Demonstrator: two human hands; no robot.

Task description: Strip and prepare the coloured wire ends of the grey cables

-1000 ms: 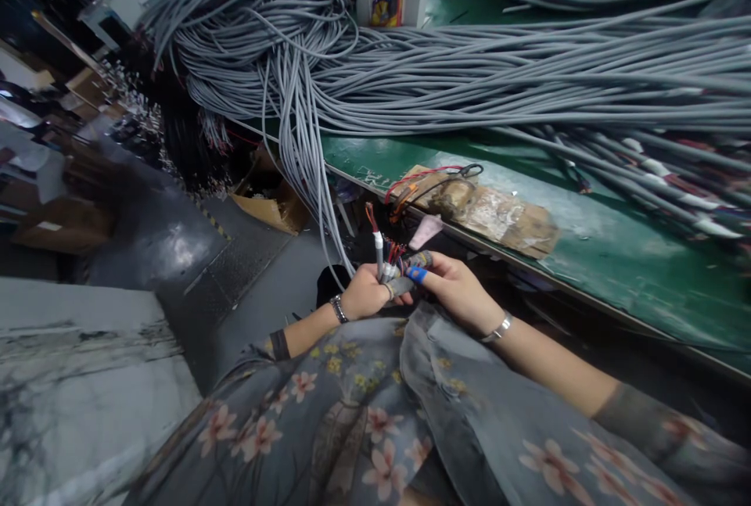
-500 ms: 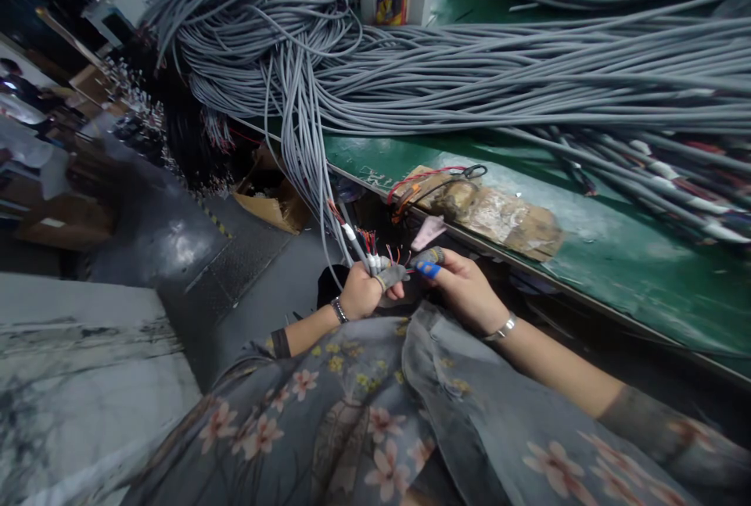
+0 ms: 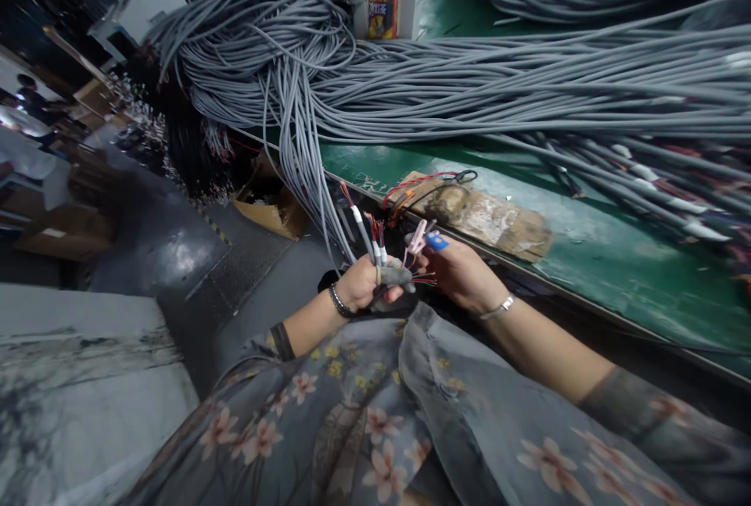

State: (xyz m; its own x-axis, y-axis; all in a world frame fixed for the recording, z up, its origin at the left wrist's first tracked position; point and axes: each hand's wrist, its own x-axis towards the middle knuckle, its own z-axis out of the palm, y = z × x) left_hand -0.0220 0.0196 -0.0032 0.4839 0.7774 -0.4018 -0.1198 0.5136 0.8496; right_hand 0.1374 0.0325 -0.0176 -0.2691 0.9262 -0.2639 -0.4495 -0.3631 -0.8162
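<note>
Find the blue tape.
In the head view, the blue tape is on the right hand, near centre, right of the cables in the left hand.

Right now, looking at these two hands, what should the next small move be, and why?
Probably, pinch the loose wire ends with the right hand and spread them: they poke out in a bunch beyond the fingers of the left hand, which grips the grey cables, and the right hand is close beside them.
</note>
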